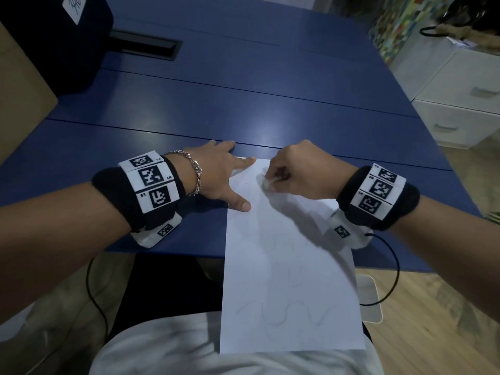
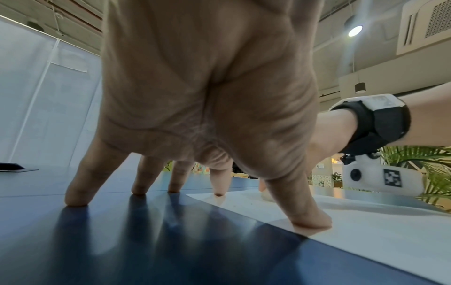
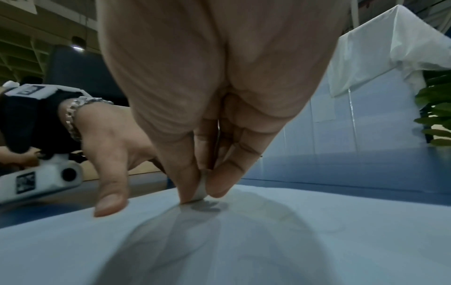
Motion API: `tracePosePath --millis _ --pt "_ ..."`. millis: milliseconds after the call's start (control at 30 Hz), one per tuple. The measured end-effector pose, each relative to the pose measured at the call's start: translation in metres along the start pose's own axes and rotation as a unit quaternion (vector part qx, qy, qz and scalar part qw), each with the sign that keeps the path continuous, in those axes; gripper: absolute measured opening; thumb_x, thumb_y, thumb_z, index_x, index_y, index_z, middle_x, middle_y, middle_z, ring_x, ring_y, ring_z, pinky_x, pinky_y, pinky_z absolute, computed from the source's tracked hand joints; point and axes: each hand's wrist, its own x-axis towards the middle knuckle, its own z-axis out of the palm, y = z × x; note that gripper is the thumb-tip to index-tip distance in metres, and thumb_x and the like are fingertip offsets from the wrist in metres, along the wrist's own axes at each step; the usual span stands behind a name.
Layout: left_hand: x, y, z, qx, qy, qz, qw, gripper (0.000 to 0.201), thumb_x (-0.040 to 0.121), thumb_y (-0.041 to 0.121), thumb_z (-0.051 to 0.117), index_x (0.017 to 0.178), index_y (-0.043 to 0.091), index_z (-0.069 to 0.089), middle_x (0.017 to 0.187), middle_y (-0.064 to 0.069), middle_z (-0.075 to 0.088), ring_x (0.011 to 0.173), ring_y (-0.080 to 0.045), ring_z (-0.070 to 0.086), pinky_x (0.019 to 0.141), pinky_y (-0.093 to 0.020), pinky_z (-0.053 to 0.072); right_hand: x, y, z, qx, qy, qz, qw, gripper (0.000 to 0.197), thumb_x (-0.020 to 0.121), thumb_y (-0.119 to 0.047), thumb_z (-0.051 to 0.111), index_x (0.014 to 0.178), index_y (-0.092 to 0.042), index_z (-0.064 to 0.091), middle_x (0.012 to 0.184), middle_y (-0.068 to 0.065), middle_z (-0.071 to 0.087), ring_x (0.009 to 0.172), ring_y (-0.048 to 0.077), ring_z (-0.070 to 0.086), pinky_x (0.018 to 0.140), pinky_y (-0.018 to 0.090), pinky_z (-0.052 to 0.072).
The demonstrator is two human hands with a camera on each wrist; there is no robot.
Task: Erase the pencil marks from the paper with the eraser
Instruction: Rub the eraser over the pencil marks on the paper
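Note:
A white sheet of paper (image 1: pixel 289 266) lies over the near edge of the blue table (image 1: pixel 243 90) and hangs toward my lap. Faint wavy pencil marks (image 1: pixel 284 309) show on its lower part, and a smudged grey patch (image 3: pixel 207 205) lies under the eraser. My right hand (image 1: pixel 295 171) pinches a small white eraser (image 1: pixel 267 184) between thumb and fingers and presses it on the paper near its top edge. Spread flat, my left hand (image 1: pixel 224 174) holds the paper down with its thumb (image 2: pixel 305 217) and forefinger on the left margin; the other fingertips rest on the table.
A dark bag (image 1: pixel 54 41) with a white tag stands at the table's far left, beside a black cable hatch (image 1: pixel 146 46). White drawers (image 1: pixel 460 104) stand to the right of the table. Black cables (image 1: pixel 389 266) hang from both wrist cameras.

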Motion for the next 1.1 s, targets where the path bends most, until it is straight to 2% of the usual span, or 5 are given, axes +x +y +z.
tracePosePath --millis 167,333,500,1000,1100 --pt "0.002 -0.001 0.000 0.000 -0.005 0.001 1.000 0.134 0.044 0.107 0.046 0.158 0.056 -0.002 0.172 -0.002 0.002 0.158 -0.040 0.005 0.118 -0.062 0.032 0.008 0.007 0.000 0.001 0.037 0.036 0.999 0.009 0.085 -0.022 0.072 0.089 -0.018 0.078 0.084 -0.007 0.074 0.077 0.015 0.065 0.073 0.031 0.056" --pt "0.002 0.000 0.001 0.007 0.000 0.000 1.000 0.128 0.054 0.103 0.053 0.160 0.054 0.000 0.172 -0.004 0.003 0.158 -0.041 0.006 0.120 -0.061 0.031 0.001 -0.002 0.005 -0.001 0.012 -0.006 1.000 0.010 0.085 -0.027 0.076 0.091 -0.019 0.078 0.084 -0.009 0.074 0.069 0.006 0.059 0.062 0.010 0.039" --pt "0.003 -0.001 0.001 0.006 0.002 0.000 1.000 0.126 0.056 0.102 0.054 0.159 0.054 0.000 0.172 -0.004 0.003 0.158 -0.042 0.006 0.122 -0.059 0.029 0.010 0.004 -0.002 -0.005 0.040 0.039 0.998 0.006 0.084 -0.022 0.072 0.085 -0.018 0.076 0.080 -0.007 0.072 0.077 0.018 0.066 0.069 0.031 0.053" --pt "-0.001 0.002 -0.001 0.019 0.005 0.003 1.000 0.121 0.063 0.097 0.058 0.161 0.052 0.002 0.171 -0.009 0.007 0.156 -0.042 0.011 0.121 -0.057 0.031 -0.001 -0.007 -0.001 -0.008 -0.007 -0.002 1.000 0.011 0.084 -0.024 0.074 0.091 -0.019 0.079 0.084 -0.007 0.073 0.076 0.014 0.065 0.067 0.019 0.049" --pt "-0.001 0.002 -0.001 0.014 0.007 0.004 1.000 0.120 0.063 0.097 0.057 0.160 0.053 0.001 0.171 -0.008 0.007 0.156 -0.042 0.010 0.120 -0.058 0.031 0.009 0.002 -0.007 0.002 0.020 0.043 0.999 0.011 0.083 -0.025 0.076 0.091 -0.017 0.079 0.084 -0.008 0.073 0.078 0.014 0.064 0.074 0.032 0.055"
